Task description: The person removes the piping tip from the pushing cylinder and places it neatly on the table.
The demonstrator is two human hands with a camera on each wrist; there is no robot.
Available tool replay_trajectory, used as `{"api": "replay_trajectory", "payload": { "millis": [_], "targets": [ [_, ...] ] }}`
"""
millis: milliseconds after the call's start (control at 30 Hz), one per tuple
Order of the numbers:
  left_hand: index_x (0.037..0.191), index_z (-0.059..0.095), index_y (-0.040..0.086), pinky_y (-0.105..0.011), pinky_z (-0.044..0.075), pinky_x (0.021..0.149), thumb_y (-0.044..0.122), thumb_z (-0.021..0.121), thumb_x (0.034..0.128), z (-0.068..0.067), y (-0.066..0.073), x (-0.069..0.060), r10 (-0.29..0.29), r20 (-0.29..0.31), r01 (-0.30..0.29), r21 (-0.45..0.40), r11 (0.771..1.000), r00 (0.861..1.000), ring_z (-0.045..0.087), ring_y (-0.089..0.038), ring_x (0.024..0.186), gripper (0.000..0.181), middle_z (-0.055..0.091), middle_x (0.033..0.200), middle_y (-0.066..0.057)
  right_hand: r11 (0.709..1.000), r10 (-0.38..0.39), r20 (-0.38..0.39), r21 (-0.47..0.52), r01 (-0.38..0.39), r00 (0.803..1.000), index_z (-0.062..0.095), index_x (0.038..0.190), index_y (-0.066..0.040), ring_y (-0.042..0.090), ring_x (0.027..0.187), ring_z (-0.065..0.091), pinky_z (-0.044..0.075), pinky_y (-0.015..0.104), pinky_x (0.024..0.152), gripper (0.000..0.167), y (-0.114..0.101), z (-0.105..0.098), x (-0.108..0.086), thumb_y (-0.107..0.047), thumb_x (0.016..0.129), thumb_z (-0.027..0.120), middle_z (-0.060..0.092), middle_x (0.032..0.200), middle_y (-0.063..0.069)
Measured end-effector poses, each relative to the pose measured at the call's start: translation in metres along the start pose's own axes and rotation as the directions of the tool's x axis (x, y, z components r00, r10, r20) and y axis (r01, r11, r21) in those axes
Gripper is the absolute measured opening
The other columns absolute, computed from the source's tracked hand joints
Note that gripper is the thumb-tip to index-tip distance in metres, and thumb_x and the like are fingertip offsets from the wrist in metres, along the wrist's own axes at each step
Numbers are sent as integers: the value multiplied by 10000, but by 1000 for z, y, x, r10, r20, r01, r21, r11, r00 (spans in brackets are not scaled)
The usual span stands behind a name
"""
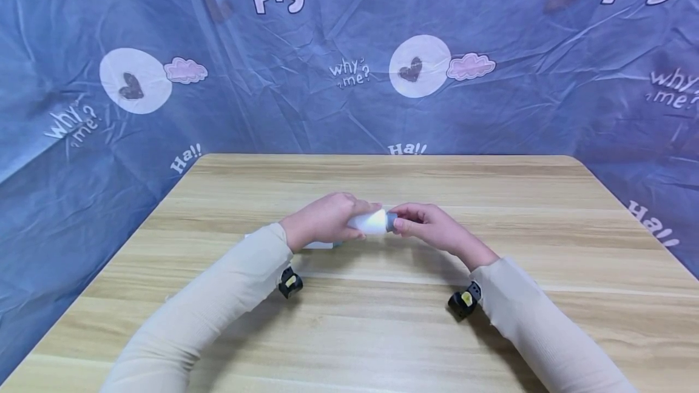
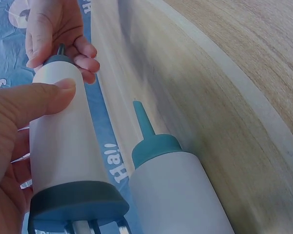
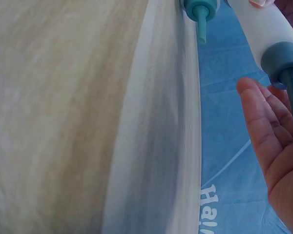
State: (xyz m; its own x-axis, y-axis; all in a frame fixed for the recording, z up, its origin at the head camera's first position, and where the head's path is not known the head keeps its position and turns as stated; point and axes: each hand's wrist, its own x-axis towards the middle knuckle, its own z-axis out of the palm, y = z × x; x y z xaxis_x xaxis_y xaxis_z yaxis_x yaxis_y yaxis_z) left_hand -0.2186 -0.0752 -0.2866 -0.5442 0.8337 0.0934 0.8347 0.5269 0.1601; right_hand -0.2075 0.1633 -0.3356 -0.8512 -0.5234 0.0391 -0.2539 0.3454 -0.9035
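My left hand (image 1: 327, 217) grips a white nozzle bottle (image 2: 63, 131) around its body, thumb on top. The bottle has a dark grey-blue cap (image 3: 283, 61) with a thin nozzle, and a dark collar with several prongs at its other end. My right hand (image 1: 428, 226) is at the capped end, its fingers loosely bent around the nozzle. In the right wrist view, a small gap shows between the thumb and the cap. Beside the left hand lies a second white bottle (image 2: 176, 190) with a teal cap and nozzle; the left arm hides most of it in the head view.
The wooden table (image 1: 371, 326) spreads under both arms. A blue printed cloth (image 1: 349, 114) hangs behind it and at the sides. Small black cameras (image 1: 290, 282) are strapped at the wrists, below the light sleeves (image 1: 218, 308).
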Motion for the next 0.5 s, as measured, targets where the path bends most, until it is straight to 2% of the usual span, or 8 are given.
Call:
{"api": "replay_trajectory", "payload": {
  "millis": [200, 500],
  "targets": [
    [1313, 518, 58, -338, 466, 944, 212, 735, 791, 1, -1, 0, -6, 8, 5, 6, 1000, 1000, 598, -254, 1074, 586, 570, 1283, -84, 1000, 15, 0, 19, -15, 1000, 536, 1205, 75, 355, 936, 617, 538, 375, 823, 377, 2, 0, 2, -190, 937, 546, 656, 963, 175],
    [1321, 507, 60, -340, 467, 941, 215, 733, 793, 0, -3, -1, -17, 22, 17, 7, 1000, 1000, 596, -255, 1073, 595, 568, 1286, -83, 998, 17, -56, -56, -20, 998, 564, 1208, -5, 253, 904, 630, 521, 381, 810, 411, 1, 3, 3, -228, 871, 639, 664, 1018, 135]
  ]
}}
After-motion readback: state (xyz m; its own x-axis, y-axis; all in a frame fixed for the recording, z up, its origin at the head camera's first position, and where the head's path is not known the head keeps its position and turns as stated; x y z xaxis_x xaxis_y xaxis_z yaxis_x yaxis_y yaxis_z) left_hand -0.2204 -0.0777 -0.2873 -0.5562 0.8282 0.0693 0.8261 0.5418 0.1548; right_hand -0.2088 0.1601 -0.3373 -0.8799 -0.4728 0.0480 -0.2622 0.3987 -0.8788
